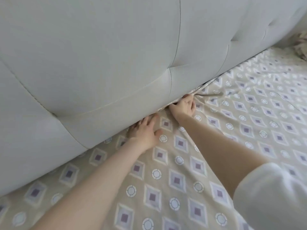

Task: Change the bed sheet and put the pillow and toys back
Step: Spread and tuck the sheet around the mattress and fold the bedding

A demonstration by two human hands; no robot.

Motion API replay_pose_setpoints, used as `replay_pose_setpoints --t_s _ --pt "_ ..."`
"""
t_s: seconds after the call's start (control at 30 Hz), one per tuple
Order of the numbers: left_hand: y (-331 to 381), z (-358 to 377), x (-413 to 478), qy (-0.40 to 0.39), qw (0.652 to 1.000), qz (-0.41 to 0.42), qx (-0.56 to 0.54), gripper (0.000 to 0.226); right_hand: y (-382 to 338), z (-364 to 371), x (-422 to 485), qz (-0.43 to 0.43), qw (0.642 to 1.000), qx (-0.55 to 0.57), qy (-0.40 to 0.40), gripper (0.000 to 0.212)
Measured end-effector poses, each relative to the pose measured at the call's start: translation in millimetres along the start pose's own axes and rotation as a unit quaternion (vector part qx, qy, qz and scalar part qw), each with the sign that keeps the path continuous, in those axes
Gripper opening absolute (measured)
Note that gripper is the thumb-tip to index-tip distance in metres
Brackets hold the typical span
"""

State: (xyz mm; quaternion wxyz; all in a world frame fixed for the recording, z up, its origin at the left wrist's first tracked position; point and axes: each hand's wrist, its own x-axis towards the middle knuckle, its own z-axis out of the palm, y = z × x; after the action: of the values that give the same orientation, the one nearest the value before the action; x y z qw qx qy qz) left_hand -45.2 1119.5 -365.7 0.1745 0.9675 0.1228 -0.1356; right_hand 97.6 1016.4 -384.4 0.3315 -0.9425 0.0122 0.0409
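— where are we?
— our right grip (pixel 182 105) curls round a bunched fold of the bed sheet (pixel 166 180), right at the foot of the headboard (pixel 99 63). our left grip (pixel 144 130) lies flat beside it, fingers straight, pressing the sheet down.
— what could go wrong?
— we judge the thin, faintly shiny cloth could spring back out of that tight gap, or its diamond-and-ring print could drag askew if we shove at one spot only. the headboard is padded, tufted and smooth, and it sits close on the mattress.
— pillow, toys?
— not in view.
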Motion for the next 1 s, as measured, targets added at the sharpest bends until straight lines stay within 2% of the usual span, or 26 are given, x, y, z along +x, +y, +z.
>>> replay_pose_setpoints --t_s 0.1,0.2,0.3,0.37,0.47,0.6,0.7,0.83,0.93,1.0 --pt "4 4 6 0.016 0.998 -0.047 -0.036 0.071 2 6 7 -0.021 0.999 -0.033 0.006 0.078" --pt "4 6 10 0.037 0.996 -0.053 -0.054 0.073 0 5 7 -0.030 0.999 -0.037 -0.002 0.085" --pt "-1 6 13 0.017 0.996 -0.047 -0.074 0.076 9 -4 -5 -0.087 0.996 -0.017 0.010 0.071" --pt "-2 5 12 0.007 0.997 -0.047 -0.060 0.078 20 -10 -21 -0.173 0.982 -0.075 0.021 0.059" --pt "-7 8 9 0.017 0.997 -0.022 -0.068 0.079 32 -12 -43 -0.247 0.957 -0.151 -0.018 0.053" --pt "-25 11 -5 0.069 0.995 0.063 -0.028 0.071 31 -15 -45 -0.279 0.932 -0.225 -0.052 0.053" --pt "-31 16 -17 0.121 0.987 0.103 0.016 0.061 28 -15 -39 -0.266 0.926 -0.254 -0.082 0.058" --pt "-26 19 -22 0.158 0.982 0.088 0.048 0.058 22 -15 -34 -0.267 0.926 -0.258 -0.072 0.062" --pt "-21 22 -24 0.166 0.981 0.070 0.071 0.057 16 -13 -32 -0.306 0.912 -0.269 -0.041 0.055" --pt "-20 23 -23 0.156 0.979 0.063 0.114 0.060 6 -10 -25 -0.293 0.916 -0.269 -0.055 0.050"
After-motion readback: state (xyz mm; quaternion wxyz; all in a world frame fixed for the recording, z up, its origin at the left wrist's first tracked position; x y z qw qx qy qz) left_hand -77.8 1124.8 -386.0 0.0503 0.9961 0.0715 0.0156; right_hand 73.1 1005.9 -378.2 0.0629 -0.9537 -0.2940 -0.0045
